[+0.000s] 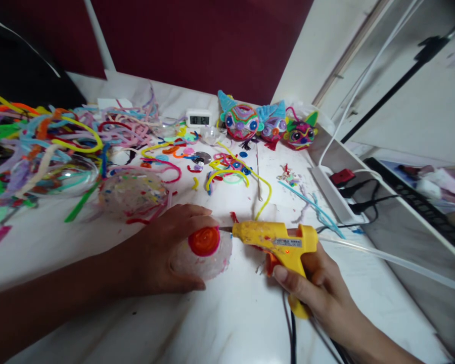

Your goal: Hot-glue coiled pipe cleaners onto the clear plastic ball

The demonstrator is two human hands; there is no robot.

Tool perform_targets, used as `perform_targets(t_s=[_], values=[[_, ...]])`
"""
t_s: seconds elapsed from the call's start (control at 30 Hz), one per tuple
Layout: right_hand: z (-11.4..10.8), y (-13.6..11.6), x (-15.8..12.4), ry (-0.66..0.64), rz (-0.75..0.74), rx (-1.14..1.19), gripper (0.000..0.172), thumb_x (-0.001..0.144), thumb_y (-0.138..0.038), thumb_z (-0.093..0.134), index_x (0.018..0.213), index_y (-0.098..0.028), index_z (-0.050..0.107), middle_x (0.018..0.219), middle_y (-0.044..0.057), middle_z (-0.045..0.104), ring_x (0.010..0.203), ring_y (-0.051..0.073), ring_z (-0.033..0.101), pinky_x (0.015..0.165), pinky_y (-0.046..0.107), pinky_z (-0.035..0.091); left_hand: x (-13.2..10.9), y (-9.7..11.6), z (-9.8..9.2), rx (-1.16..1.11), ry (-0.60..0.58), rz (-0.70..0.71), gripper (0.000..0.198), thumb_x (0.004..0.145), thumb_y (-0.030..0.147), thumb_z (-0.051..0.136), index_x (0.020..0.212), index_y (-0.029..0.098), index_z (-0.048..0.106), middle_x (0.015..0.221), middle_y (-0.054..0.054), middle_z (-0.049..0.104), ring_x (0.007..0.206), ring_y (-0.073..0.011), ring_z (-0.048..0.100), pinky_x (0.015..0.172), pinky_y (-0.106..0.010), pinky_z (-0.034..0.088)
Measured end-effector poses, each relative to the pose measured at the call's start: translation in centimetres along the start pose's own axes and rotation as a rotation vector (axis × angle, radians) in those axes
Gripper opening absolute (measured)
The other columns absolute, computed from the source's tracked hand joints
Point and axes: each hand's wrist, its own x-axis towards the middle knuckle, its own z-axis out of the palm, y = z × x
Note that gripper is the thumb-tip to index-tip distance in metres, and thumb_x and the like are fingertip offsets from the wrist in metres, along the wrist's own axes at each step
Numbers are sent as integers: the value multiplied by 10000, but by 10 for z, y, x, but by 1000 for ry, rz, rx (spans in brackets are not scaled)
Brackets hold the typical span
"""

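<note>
My left hand is wrapped round a whitish, translucent dome on the table. On the dome's top sits an orange-red coiled disc with a pink rim. My right hand grips a yellow hot glue gun by its handle, thumb beside the orange trigger. The gun's metal nozzle points left, close to the disc's right edge; whether it touches I cannot tell. A clear glue stick comes out of the gun's back. Behind my left hand lies another translucent dome speckled with colour.
Tangled pipe cleaners fill the left side. Further back stand a small digital clock and several decorated animal heads. A power strip with plugs lies along the right wall panel. Black cables run beneath the glue gun.
</note>
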Motion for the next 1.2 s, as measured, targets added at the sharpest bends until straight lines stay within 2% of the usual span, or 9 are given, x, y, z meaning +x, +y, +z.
perform_targets(t_s=[0.17,0.4,0.6,0.8,1.0,1.1,1.2], values=[[6,-2,-7,88,12,2,119,952,-313,710,1028,-242,653,875,13,741,735,156,681,614,228,574,3,2,-2,-9,1,2,845,730,712,802,1432,369,479,1441,-87,565,1277,-369,575,1096,-526,511],[14,-1,-14,148,-42,63,301,954,-375,728,1208,-324,575,925,-13,729,759,155,672,656,234,578,2,1,-3,4,-17,15,801,798,708,756,1447,358,442,1426,-86,553,1313,-351,543,1119,-505,477],[11,-2,-19,157,-38,25,299,950,-427,732,1187,-320,585,903,-4,707,722,159,668,613,228,574,1,1,-1,-8,7,-1,840,760,749,754,1446,391,430,1411,-88,564,1293,-382,550,1116,-554,481],[9,-2,-25,128,-10,-13,319,954,-397,717,1225,-326,563,901,5,694,692,171,670,582,242,589,1,2,-1,-32,-3,-22,816,741,737,779,1408,379,473,1414,-84,570,1295,-379,555,1128,-565,475],[7,1,-17,125,-76,-59,263,958,-346,707,1181,-308,574,881,10,690,650,159,649,528,225,556,1,2,-1,-35,-1,-29,834,738,724,788,1423,387,451,1408,-89,573,1302,-387,549,1139,-573,460],[9,3,-13,115,-99,-55,227,959,-324,702,1154,-309,589,885,6,684,683,163,655,555,231,565,3,3,-2,-28,-3,-9,832,745,707,794,1427,386,442,1406,-86,571,1309,-389,541,1134,-571,461],[11,4,-13,148,-49,-52,232,956,-355,701,1151,-299,589,881,16,669,715,183,654,580,261,577,3,4,-3,-25,-12,-11,829,747,709,790,1426,381,443,1398,-87,573,1308,-394,539,1134,-581,457]])
